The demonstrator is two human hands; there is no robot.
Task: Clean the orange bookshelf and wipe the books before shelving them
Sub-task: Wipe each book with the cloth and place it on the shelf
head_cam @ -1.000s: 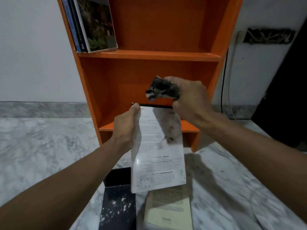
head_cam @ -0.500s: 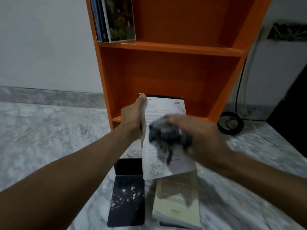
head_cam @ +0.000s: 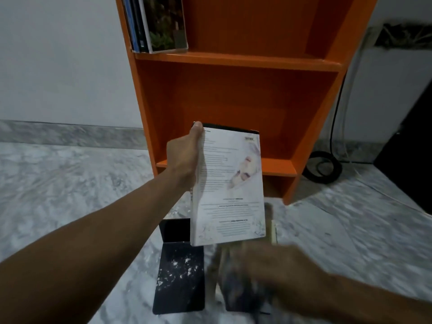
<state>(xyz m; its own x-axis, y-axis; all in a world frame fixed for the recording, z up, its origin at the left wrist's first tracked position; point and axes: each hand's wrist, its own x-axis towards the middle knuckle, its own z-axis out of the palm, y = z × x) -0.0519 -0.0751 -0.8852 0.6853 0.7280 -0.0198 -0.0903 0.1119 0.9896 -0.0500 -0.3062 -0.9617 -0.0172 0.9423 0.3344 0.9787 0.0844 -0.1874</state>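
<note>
My left hand (head_cam: pixel 184 157) grips a white paperback (head_cam: pixel 230 190) by its left edge and holds it upright in front of the orange bookshelf (head_cam: pixel 233 90). Its back cover faces me, with the text upside down. Below the book's bottom edge my right hand (head_cam: pixel 275 270) is blurred with motion and holds a dark crumpled cloth (head_cam: pixel 238 286). A few books (head_cam: pixel 156 24) lean at the left of the upper shelf. On the floor lie a black book (head_cam: pixel 180 277) with white specks and a tan book (head_cam: pixel 272 230), mostly hidden.
The marble floor (head_cam: pixel 70 183) spreads around the shelf. A black coiled cable (head_cam: pixel 323 167) lies to the right of the shelf's base, with a cord running up the white wall. A dark object (head_cam: pixel 411 148) stands at the far right.
My right hand swept the cloth down the book's back cover, from its top edge to below its bottom edge. The left hand kept its hold on the book.
</note>
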